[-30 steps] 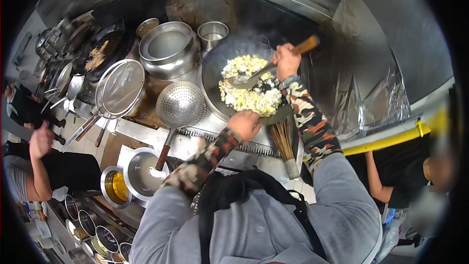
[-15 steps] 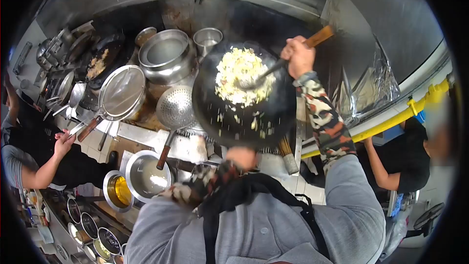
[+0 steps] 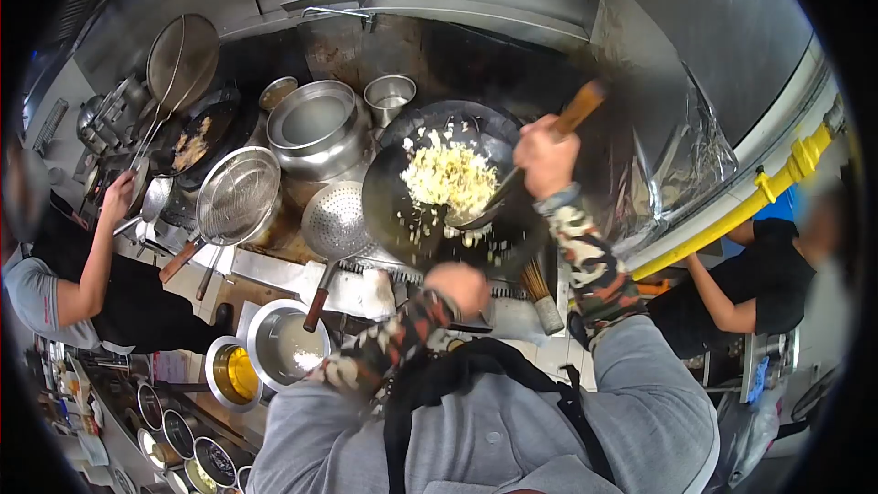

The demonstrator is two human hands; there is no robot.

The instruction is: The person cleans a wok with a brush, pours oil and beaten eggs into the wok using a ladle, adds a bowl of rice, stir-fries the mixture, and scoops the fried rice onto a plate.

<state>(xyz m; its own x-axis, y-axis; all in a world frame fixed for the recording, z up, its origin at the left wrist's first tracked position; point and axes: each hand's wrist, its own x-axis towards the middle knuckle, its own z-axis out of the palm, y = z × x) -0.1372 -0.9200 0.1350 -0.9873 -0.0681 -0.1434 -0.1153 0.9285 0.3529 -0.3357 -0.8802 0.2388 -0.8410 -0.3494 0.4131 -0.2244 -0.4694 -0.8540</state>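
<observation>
No lettering, brand, number or sign can be read anywhere here. The grey sleeve point(image 3: 35, 291) of the person at the left shows what may be a small print (too small and soft to make out). The pale box point(image 3: 170, 366) behind that person is too blurred to read, and so are the small goods point(image 3: 90, 423) along the counter at the lower left. No words can be made out on the wok point(image 3: 389, 215), on the wooden handle of the ladle point(image 3: 579, 110) (itself smeared by motion), on the yellow pipe point(image 3: 773, 183) or on the grey shirt point(image 3: 517, 425) nearest the camera.
</observation>
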